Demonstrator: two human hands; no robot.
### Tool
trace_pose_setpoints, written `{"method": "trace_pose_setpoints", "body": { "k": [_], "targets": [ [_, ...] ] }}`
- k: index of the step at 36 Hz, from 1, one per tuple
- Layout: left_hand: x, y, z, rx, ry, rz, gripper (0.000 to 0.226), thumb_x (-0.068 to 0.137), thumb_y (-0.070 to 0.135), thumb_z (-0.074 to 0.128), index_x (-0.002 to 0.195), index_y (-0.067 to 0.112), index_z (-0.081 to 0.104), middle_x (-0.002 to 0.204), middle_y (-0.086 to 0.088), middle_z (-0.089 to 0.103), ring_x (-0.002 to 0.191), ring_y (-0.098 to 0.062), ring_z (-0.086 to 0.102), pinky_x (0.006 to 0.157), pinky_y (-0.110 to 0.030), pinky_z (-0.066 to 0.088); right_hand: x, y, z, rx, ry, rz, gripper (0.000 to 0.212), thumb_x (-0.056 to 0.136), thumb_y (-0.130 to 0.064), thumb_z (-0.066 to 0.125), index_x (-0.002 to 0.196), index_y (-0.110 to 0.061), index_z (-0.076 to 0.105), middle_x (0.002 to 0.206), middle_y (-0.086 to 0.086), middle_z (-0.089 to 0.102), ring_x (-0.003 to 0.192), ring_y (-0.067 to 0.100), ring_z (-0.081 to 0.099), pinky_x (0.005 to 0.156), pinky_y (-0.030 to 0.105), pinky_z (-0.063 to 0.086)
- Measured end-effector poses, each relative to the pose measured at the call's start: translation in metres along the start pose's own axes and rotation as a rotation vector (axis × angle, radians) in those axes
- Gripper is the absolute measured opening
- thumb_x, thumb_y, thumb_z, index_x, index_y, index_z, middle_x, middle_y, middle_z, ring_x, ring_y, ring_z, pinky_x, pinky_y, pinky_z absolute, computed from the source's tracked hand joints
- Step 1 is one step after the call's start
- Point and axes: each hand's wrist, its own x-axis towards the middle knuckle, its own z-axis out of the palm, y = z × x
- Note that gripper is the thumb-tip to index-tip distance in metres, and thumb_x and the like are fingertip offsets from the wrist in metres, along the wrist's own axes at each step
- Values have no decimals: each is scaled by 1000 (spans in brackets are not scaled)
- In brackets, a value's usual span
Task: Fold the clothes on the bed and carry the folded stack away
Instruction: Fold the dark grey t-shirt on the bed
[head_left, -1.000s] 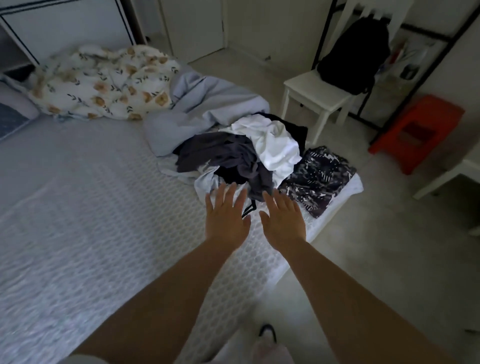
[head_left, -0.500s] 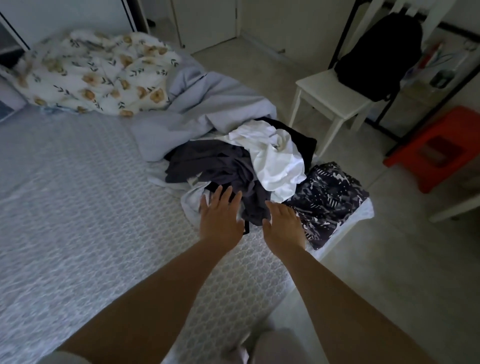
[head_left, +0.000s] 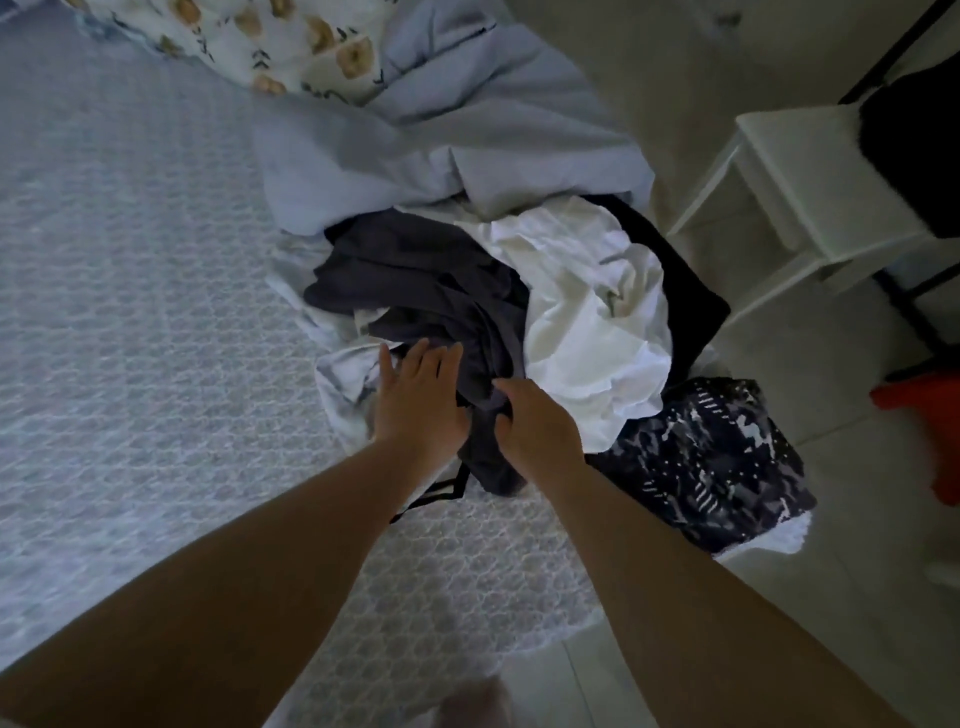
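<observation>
Under dark garment (head_left: 415, 280) — right hand's (head_left: 535, 431) fingertips hidden.

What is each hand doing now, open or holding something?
Left hand: open, straight fingers resting on the dark grey garment.
Right hand: fingers curled into the same dark grey garment, gripping it.

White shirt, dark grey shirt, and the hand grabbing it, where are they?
white shirt (head_left: 587, 332), head view, on its crumpled middle.
dark grey shirt (head_left: 415, 275), head view, on its flat upper part.
right hand (head_left: 535, 431), head view, on the back of the hand, fingers curled into the grey cloth.
</observation>
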Motion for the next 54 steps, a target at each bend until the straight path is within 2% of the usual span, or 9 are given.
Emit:
{"method": "trace_pose_setpoints", "body": {
  "k": [10,17,23,28,33,39,46,51,54],
  "targets": [
    [69,-7,44,-37,74,-45,79,88,39,53,151,19,10,153,2,23,145,-17,7,117,-49,-4,92,24,32,-229,157,131,80,87,-32,63,149,-17,14,137,6,29,118,22,40,82,29,46],
    [84,-13,48,-35,74,47,91,82,39,62,152,30,4,158,5,6,146,-20,-1,117,-51,0,99,35,17,-413,111,-116,21,90,-20,51,110,-18,58,118,4,44,106,26,43,78,30,37],
    [84,-14,33,-222,-116,162,46,91,48,51,131,26,50,143,7,45,142,-12,20,116,-44,-1,68,10,0,307,291,-162,6,94,-14,51,100,-12,52,82,2,61,72,21,56,59,30,39],
    [58,-8,-7,-563,-42,95,27,97,37,48,106,14,60,98,-8,67,98,-27,58,86,-38,44,59,-3,-32,564,379,-53,9,96,-16,51,91,-22,46,76,-19,52,68,-3,51,56,10,36],
    [33,-7,-63,-951,36,-108,24,99,29,46,107,13,62,97,-3,67,89,-17,61,79,-24,48,44,-37,-58,829,69,1,13,87,-32,65,81,-25,57,79,-4,62,78,14,60,68,27,47],
    [-8,-35,-139,-1176,136,-173,22,99,24,48,99,8,63,101,-12,68,101,-29,62,90,-36,48,16,-84,-71,411,158,-99,30,89,-29,61,65,-30,44,64,-7,47,63,13,49,52,22,33],
    [-79,-108,-225,-1427,379,-252,18,97,28,52,88,18,64,88,-4,68,82,-17,64,76,-29,52,-16,-176,-78,223,163,-183,22,100,-25,42,106,-13,59,90,3,61,86,26,57,70,34,41],
    [-137,-201,-259,-1109,669,-340,13,96,32,52,93,20,57,81,5,59,84,-21,58,62,-26,40,-43,-285,-83,448,224,-269,25,101,-16,40,88,-8,60,88,10,61,88,27,55,75,33,37],
    [-176,-257,-264,-830,709,-347,48,85,29,66,127,16,46,114,-8,54,109,-29,52,83,-30,39,-68,-349,-83,410,229,-367,33,101,-26,40,101,0,61,97,15,63,89,24,56,73,30,37]
  ]
}}
